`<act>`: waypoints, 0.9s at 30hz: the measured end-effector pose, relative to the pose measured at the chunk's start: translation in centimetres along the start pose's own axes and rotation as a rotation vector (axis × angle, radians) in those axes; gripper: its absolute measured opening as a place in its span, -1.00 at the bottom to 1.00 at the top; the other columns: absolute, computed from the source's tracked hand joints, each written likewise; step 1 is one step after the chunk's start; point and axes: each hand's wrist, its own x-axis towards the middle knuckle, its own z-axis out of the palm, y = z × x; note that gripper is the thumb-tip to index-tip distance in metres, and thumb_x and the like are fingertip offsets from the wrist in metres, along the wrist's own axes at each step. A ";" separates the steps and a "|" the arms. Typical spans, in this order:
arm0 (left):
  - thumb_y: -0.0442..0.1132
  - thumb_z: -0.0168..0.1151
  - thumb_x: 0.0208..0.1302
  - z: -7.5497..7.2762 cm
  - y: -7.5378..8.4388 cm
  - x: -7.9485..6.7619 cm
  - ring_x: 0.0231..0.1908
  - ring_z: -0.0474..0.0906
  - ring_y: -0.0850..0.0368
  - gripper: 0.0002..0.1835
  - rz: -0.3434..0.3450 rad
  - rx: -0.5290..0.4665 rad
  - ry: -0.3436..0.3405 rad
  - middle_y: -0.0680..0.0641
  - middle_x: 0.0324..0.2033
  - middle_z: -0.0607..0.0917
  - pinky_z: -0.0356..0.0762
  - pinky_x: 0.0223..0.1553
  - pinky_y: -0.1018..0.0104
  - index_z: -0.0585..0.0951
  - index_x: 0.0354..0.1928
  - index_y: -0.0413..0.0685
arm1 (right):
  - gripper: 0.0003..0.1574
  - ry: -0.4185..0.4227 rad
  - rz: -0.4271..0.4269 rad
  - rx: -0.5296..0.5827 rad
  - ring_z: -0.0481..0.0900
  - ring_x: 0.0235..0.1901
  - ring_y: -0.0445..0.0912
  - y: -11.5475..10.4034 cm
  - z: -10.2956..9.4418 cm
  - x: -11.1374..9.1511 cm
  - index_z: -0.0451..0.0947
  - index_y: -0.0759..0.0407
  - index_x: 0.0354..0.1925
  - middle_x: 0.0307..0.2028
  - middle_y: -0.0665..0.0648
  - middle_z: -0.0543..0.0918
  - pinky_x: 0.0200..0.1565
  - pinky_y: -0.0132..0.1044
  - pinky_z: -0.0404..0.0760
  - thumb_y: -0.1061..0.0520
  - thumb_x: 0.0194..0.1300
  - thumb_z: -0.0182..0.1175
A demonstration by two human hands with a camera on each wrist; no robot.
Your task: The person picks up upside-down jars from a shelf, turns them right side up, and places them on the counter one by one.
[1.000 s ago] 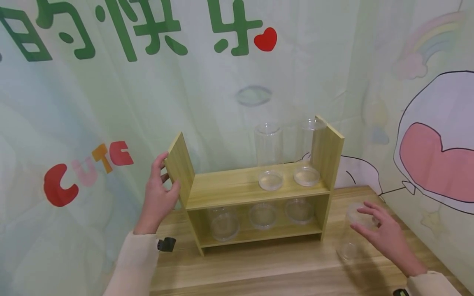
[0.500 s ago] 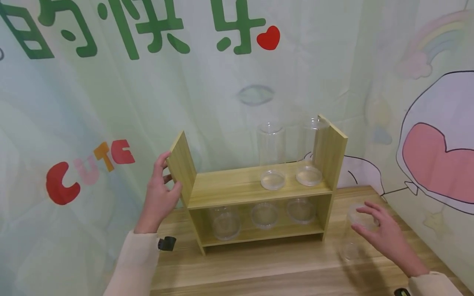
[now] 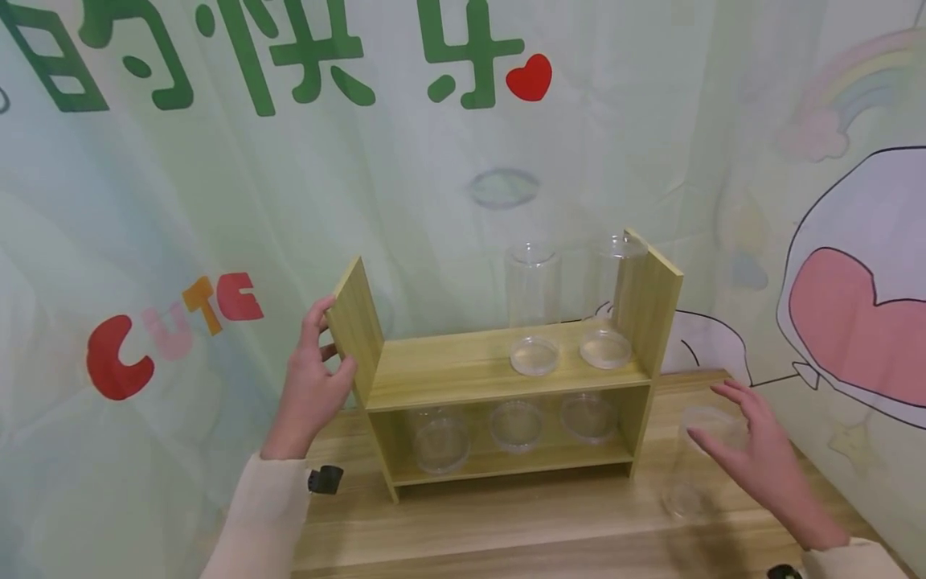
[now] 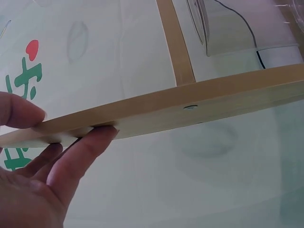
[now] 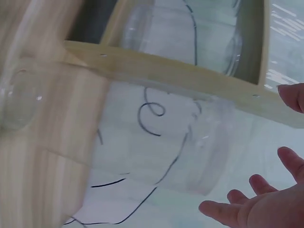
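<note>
A small two-tier wooden shelf (image 3: 506,396) stands on the table. My left hand (image 3: 311,386) grips the upper part of its left side panel (image 4: 156,107), with digits on either side of the panel's edge in the left wrist view. On the right, a tall clear cylinder (image 3: 687,470) stands upright on the table beside the shelf. My right hand (image 3: 763,462) is around its top, thumb and fingers spread wide and holding nothing. In the right wrist view the fingers (image 5: 225,211) are apart from the clear wall.
Two clear cylinders stand upright on the top tier, the left one (image 3: 534,322) and the right one (image 3: 611,314) near the right side panel (image 3: 654,314). Three more clear containers (image 3: 441,442) are on the lower tier. A printed curtain (image 3: 434,201) hangs close behind.
My right hand's thumb and fingers have opened wider around the cylinder's rim, and the hand has shifted slightly right. The left hand keeps its place on the shelf panel.
</note>
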 end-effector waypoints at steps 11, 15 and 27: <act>-0.51 0.03 0.26 0.0 0.0 -0.1 -0.03 0.55 -0.38 -0.16 0.011 0.000 0.009 -0.23 0.28 0.34 0.68 -0.45 0.09 0.07 0.49 0.29 | -0.33 0.208 -0.107 0.142 0.33 0.17 -0.35 -5.7 0.7 1.5 0.52 0.42 0.07 0.18 -0.11 0.41 0.15 -0.62 0.30 0.55 -0.08 0.42; -0.54 0.02 0.25 -0.2 0.1 -0.1 -0.02 0.54 -0.39 -0.15 0.011 -0.001 0.008 -0.25 0.29 0.34 0.68 -0.45 0.07 0.07 0.50 0.27 | -0.31 0.252 -0.130 0.181 0.40 0.12 -0.27 -7.5 1.2 1.9 0.50 0.46 0.07 0.15 -0.08 0.45 0.05 -0.59 0.43 0.61 -0.10 0.39; -0.51 0.02 0.25 -0.1 -0.1 -0.2 0.02 0.51 -0.40 -0.13 0.000 0.015 -0.011 -0.27 0.31 0.30 0.68 -0.43 0.00 0.03 0.50 0.30 | -0.32 0.174 -0.202 0.296 0.44 0.00 -0.20 -11.6 3.9 4.3 0.50 0.39 0.13 0.08 0.14 0.46 -0.09 -0.53 0.56 0.53 0.00 0.41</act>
